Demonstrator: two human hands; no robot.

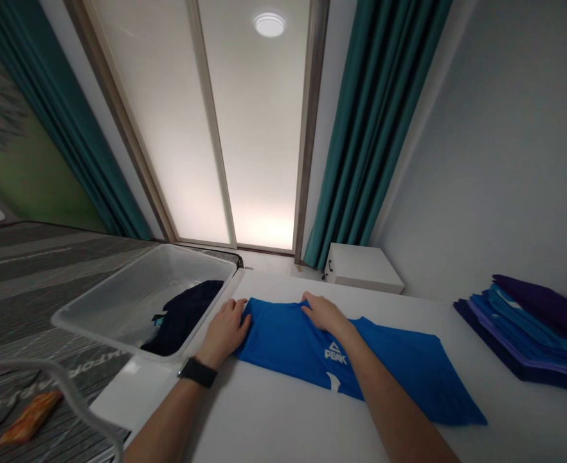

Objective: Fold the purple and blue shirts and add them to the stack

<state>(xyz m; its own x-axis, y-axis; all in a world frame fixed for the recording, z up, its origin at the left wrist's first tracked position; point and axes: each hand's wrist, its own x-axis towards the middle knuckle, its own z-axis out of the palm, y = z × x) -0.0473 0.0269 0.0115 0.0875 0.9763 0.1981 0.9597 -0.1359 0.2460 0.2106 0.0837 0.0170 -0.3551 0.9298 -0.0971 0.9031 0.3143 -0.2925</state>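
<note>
A blue sports T-shirt (283, 334) with a white PEAK logo lies folded lengthwise across the white table (274, 418). My left hand (226, 331), with a black watch on its wrist, is at the shirt's left end, thumb and fingers closed about the edge; the exact grip is partly hidden. At the shirt's far edge, my right hand (323, 313) pinches the fabric between thumb and fingers. The right forearm crosses over the shirt, covering part of it. Beyond that arm, the rest of the shirt spreads flat to the right.
A translucent plastic bin (114, 289) with dark clothing (187, 318) inside stands left of the table. Folded clothes (529, 328) are stacked at the right. Behind are a white cabinet (363, 267), a teal curtain (375, 128) and frosted sliding doors (259, 128). A grey curved bar (66, 386) is at lower left.
</note>
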